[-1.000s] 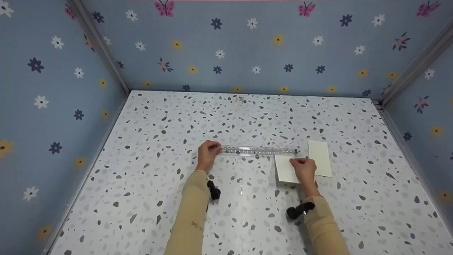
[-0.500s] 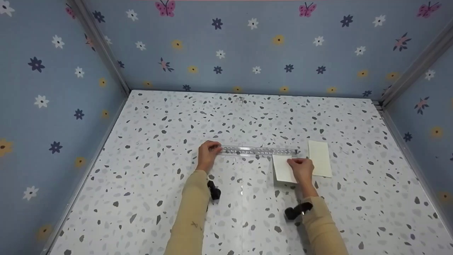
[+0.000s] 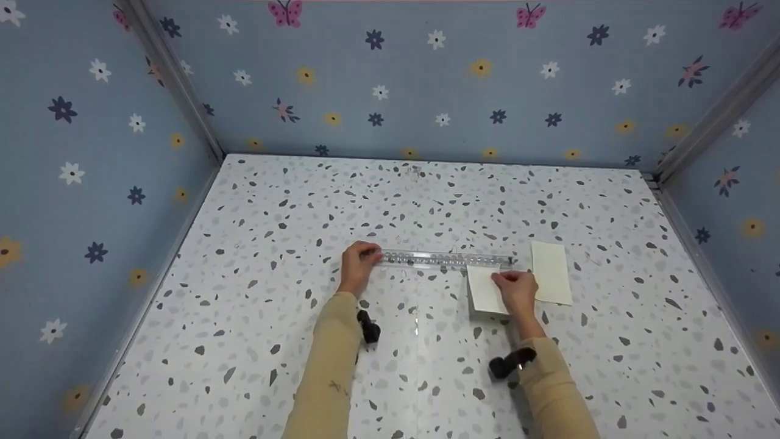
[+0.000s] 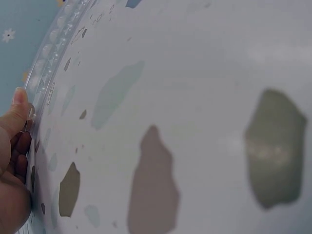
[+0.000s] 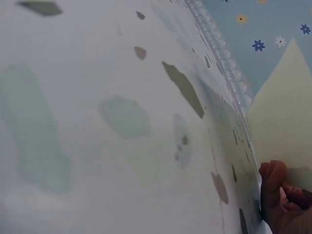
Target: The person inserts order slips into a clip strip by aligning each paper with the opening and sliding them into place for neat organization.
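Observation:
In the head view, a long clear plastic strip with rows of round bubbles lies across the middle of the table. My left hand pinches its left end between thumb and fingers. The left wrist view shows the thumb at the strip's edge. A square pale yellow sheet of paper is pinched by its right side in my right hand. Its left part stands slightly raised over the table, and its far edge meets the strip near the right end. In the right wrist view the sheet tilts up.
Another pale yellow sheet lies flat to the right of my right hand. The white speckled table is bordered by blue flowered panels at the back and both sides. Each wrist wears a black camera.
My right hand has slid a little to the left along the strip with the sheet of paper in it. The left hand and the strip have stayed in place.

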Tool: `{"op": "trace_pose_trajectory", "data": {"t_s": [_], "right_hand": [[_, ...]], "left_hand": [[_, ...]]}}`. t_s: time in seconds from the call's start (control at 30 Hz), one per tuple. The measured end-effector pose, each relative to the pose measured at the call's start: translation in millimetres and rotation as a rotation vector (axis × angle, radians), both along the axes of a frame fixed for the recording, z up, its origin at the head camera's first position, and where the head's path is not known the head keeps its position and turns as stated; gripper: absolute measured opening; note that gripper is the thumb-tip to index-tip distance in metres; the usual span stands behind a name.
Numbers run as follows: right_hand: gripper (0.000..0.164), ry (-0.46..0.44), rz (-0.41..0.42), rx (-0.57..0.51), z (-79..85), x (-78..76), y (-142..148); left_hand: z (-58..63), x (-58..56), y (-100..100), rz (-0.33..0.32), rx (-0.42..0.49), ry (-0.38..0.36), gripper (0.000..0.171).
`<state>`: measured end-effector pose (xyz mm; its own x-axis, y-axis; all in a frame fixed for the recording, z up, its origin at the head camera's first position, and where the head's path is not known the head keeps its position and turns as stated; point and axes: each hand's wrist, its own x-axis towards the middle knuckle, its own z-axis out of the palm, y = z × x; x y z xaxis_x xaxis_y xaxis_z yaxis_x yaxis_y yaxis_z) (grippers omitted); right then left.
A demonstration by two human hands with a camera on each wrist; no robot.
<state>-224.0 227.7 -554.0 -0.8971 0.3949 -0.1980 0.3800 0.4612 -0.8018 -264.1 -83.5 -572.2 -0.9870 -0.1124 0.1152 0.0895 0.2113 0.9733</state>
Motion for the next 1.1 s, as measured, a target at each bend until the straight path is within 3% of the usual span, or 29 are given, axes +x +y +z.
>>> {"op": "trace_pose_trajectory", "data": {"t_s": [0.43, 0.93, 1.1], "right_hand": [[0.022, 0.054, 0.009, 0.046, -3.4, -1.1, -3.9], [0.022, 0.087, 0.001, 0.043, -7.7, -2.1, -8.3], [0.020, 0.113, 0.001, 0.042, -9.7, -2.3, -9.6]], "left_hand": [[0.7, -0.8, -0.8, -0.009, -0.048, 0.001, 0.013], [1.0, -2.3, -0.5, -0.006, -0.032, -0.036, 0.013], [1.0, -2.2, -0.8, 0.002, -0.038, -0.015, 0.012]]}}
